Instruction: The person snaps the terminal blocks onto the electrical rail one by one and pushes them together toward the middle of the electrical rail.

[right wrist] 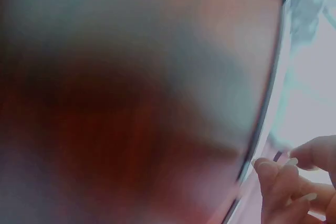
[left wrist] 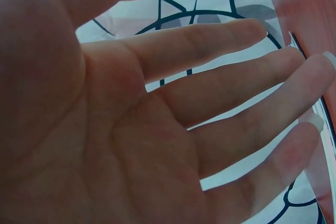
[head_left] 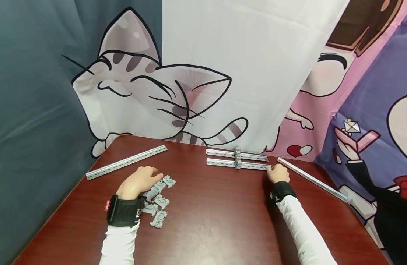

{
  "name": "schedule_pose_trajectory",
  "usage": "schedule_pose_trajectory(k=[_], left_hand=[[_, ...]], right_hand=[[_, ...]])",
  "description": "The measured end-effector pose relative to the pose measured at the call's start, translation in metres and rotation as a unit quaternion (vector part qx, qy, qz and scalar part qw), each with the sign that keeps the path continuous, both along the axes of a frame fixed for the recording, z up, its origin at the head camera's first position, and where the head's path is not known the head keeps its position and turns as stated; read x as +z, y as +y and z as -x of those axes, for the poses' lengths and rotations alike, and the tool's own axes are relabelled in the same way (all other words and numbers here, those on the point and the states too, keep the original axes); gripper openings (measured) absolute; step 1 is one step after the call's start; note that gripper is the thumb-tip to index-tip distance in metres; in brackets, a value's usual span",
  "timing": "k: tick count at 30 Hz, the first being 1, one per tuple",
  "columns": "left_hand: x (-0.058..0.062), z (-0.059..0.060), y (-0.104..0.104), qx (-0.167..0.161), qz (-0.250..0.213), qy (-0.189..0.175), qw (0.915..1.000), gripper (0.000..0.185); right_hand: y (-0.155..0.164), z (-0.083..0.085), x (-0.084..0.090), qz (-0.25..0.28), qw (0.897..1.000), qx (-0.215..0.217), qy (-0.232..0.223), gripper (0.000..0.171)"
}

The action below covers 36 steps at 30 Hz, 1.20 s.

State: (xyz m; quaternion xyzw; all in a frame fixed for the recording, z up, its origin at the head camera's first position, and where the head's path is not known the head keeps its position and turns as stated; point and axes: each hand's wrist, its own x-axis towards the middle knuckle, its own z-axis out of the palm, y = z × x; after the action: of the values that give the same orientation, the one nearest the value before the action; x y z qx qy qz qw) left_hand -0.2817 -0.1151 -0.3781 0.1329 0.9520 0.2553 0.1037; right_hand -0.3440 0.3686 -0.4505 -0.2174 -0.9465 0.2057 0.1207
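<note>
Two short slotted DIN rails lie parallel at the back of the table, the far rail and the near rail. A grey terminal block piece sits across both. My right hand pinches the right end of the near rail; its curled fingers show at the lower right of the right wrist view. At the left, my left hand hovers beside several loose grey terminal blocks, partly covering them in the head view. Its fingers are extended and spread, with nothing in the palm.
A longer slotted rail lies slanted at the left back of the brown table. Another long rail slants along the right side. A cartoon-printed curtain hangs right behind the table.
</note>
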Motion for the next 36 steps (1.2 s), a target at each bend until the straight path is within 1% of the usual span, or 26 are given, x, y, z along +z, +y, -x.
schedule_pose_trajectory(k=[2, 4, 6, 10, 13, 16, 19, 22, 25, 27, 30, 32, 33, 34, 35, 36], left_hand=[[-0.002, 0.001, 0.002, -0.003, -0.001, 0.001, 1.0, 0.053], [-0.003, 0.002, 0.004, -0.005, 0.0, 0.003, 1.0, 0.052], [-0.005, 0.002, 0.006, -0.006, 0.002, 0.003, 1.0, 0.052], [-0.006, 0.003, 0.005, -0.002, 0.005, 0.001, 1.0, 0.052], [-0.006, 0.004, 0.005, 0.0, 0.004, 0.0, 1.0, 0.052], [-0.008, 0.005, 0.006, 0.003, 0.004, -0.003, 1.0, 0.052], [-0.009, 0.006, 0.006, 0.007, 0.006, -0.008, 0.9999, 0.052], [-0.011, 0.006, 0.007, 0.008, 0.008, -0.009, 0.9999, 0.051], [-0.013, 0.006, 0.009, 0.002, 0.007, -0.007, 0.9999, 0.05], [-0.014, 0.007, 0.011, -0.004, 0.007, -0.007, 0.9999, 0.05], [-0.014, 0.008, 0.013, -0.012, 0.008, -0.006, 0.9999, 0.049], [-0.014, 0.008, 0.014, -0.012, 0.01, -0.009, 0.9998, 0.049], [-0.015, 0.008, 0.015, -0.011, 0.01, -0.01, 0.9998, 0.048], [-0.015, 0.008, 0.015, -0.01, 0.011, -0.009, 0.9998, 0.048], [-0.015, 0.008, 0.016, -0.01, 0.011, -0.009, 0.9998, 0.048], [-0.016, 0.009, 0.017, -0.01, 0.011, -0.009, 0.9998, 0.047]], right_hand=[[0.016, -0.003, -0.002, -0.008, 1.0, 0.0, -0.008, 0.03], [0.03, -0.006, -0.003, -0.013, 1.0, 0.008, -0.012, 0.031], [0.042, -0.008, -0.004, -0.02, 0.999, 0.027, -0.014, 0.033], [0.059, -0.007, -0.004, -0.06, 0.995, 0.074, 0.002, 0.032], [0.073, -0.005, -0.007, -0.083, 0.994, 0.077, 0.0, 0.033], [0.085, -0.004, -0.011, -0.076, 0.995, 0.059, -0.038, 0.045], [0.096, -0.002, -0.014, -0.054, 0.993, 0.041, -0.093, 0.062], [0.102, -0.004, -0.014, -0.026, 0.991, 0.028, -0.128, 0.074], [0.103, -0.01, -0.01, -0.008, 0.988, 0.023, -0.152, 0.079], [0.101, -0.015, -0.007, 0.0, 0.985, 0.026, -0.17, 0.077], [0.103, -0.018, -0.004, -0.015, 0.979, 0.043, -0.197, 0.076], [0.108, -0.014, -0.006, -0.023, 0.976, 0.057, -0.21, 0.076], [0.115, -0.008, -0.009, -0.034, 0.974, 0.07, -0.214, 0.076], [0.13, 0.002, -0.023, -0.049, 0.975, 0.087, -0.196, 0.084], [0.139, 0.011, -0.03, -0.057, 0.973, 0.1, -0.201, 0.084], [0.156, 0.023, -0.045, -0.066, 0.972, 0.113, -0.195, 0.093]])
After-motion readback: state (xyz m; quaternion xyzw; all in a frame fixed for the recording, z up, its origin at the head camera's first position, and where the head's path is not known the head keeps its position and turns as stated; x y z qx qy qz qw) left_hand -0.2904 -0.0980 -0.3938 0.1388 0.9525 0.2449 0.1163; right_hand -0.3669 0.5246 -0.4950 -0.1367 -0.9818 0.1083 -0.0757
